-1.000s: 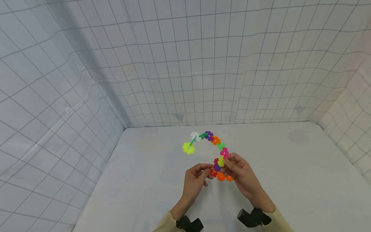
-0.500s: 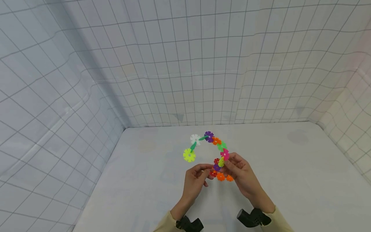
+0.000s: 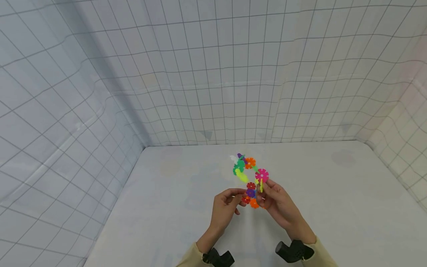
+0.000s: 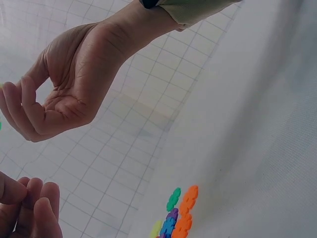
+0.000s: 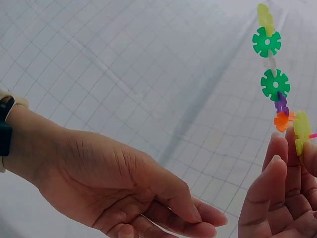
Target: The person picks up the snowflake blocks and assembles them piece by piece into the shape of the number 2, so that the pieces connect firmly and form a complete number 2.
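Observation:
A curved chain of plastic flower discs (image 3: 258, 176) rises from my right hand (image 3: 280, 204). Thumb and fingers pinch a yellow disc (image 5: 300, 134) at its near end, beside a pink one. Orange, purple, green and white discs follow, up to a yellow disc at the free end. My left hand (image 3: 225, 209) hovers to the left with its fingers loosely bent, and I see nothing between them in the right wrist view. Under the fingertips is a cluster of red, purple, blue and orange discs (image 3: 254, 203). In the left wrist view these discs (image 4: 182, 225) lie apart from both hands.
A white cloth-covered table (image 3: 160, 207) stretches out under the hands. White grid-patterned cloth (image 3: 213, 92) hangs behind it and along both sides. Each wrist bears a black camera mount (image 3: 293, 251).
The chain has turned in my right fingers, and its yellow free end has swung right, toward the near part of the chain. My left hand and the loose cluster have stayed put.

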### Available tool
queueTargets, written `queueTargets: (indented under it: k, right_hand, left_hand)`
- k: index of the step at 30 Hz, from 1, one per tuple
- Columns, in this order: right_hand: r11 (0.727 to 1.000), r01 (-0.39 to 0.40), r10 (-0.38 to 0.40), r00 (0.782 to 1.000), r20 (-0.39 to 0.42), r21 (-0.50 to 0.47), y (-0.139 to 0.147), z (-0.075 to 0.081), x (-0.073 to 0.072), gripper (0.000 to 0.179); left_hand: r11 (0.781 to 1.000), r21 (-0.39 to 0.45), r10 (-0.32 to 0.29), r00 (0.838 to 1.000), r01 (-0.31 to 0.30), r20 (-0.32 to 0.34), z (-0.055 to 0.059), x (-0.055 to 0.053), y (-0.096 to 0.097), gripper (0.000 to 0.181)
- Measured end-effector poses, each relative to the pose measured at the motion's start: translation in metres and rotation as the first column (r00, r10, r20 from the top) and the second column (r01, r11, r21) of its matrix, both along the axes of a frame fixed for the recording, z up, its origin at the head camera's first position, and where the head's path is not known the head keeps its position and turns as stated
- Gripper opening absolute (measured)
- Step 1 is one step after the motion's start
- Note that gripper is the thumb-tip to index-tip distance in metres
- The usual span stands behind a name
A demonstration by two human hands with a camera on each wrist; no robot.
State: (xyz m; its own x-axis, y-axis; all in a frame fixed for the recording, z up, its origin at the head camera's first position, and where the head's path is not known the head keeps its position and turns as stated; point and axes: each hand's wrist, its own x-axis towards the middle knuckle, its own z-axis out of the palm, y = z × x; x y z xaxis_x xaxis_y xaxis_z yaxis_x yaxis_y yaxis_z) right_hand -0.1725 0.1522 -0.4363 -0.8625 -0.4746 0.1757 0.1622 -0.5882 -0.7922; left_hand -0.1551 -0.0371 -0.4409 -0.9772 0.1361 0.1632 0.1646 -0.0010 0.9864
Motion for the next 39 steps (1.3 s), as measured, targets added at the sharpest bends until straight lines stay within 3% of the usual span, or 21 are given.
queueTargets:
  k: [6, 13, 17, 19, 21, 23, 28, 32, 39]
  right_hand:
    - [0.988, -0.093, 0.096, 0.995, 0.017, -0.123, 0.002, -0.002, -0.001, 0.030]
    - [0.943, -0.198, 0.199, 0.980, -0.023, -0.268, 0.004, -0.005, -0.002, 0.040]
    - [0.973, -0.136, 0.142, 0.990, 0.020, -0.188, 0.003, -0.003, -0.001, 0.035]
    - [0.994, -0.063, 0.067, 0.997, 0.040, -0.090, 0.001, -0.002, -0.001, 0.027]
    - [0.999, 0.032, -0.033, 0.998, 0.044, 0.037, -0.001, -0.002, -0.002, 0.019]
    - [0.978, 0.131, -0.135, 0.991, 0.015, 0.161, -0.003, -0.005, -0.003, 0.011]
    - [0.861, 0.327, -0.313, 0.944, -0.101, 0.389, -0.009, -0.014, -0.006, 0.014]
    - [0.800, 0.398, -0.360, 0.917, -0.171, 0.449, -0.014, -0.020, -0.007, 0.023]
    - [0.746, 0.429, -0.380, 0.902, -0.203, 0.510, -0.025, -0.024, -0.005, 0.025]
  left_hand:
    - [1.000, 0.024, -0.011, 1.000, 0.011, -0.010, 0.000, 0.000, 0.000, 0.017]
    - [1.000, 0.019, -0.016, 1.000, 0.016, -0.011, 0.001, 0.000, 0.000, 0.017]
    - [1.000, 0.023, -0.017, 1.000, 0.018, -0.011, 0.001, 0.000, 0.000, 0.017]
    - [1.000, 0.015, -0.014, 1.000, 0.014, -0.013, 0.001, 0.000, 0.000, 0.018]
    - [1.000, 0.006, -0.011, 1.000, 0.011, -0.015, 0.001, 0.000, 0.000, 0.019]
    - [1.000, 0.009, -0.008, 1.000, 0.008, -0.018, 0.002, 0.000, 0.000, 0.020]
    - [0.999, 0.036, -0.006, 1.000, 0.007, -0.030, 0.002, 0.000, 0.000, 0.024]
    - [1.000, 0.030, -0.004, 1.000, 0.005, -0.031, -0.001, -0.001, 0.000, 0.023]
    - [1.000, 0.008, 0.017, 1.000, -0.017, -0.005, -0.002, -0.001, 0.002, 0.017]
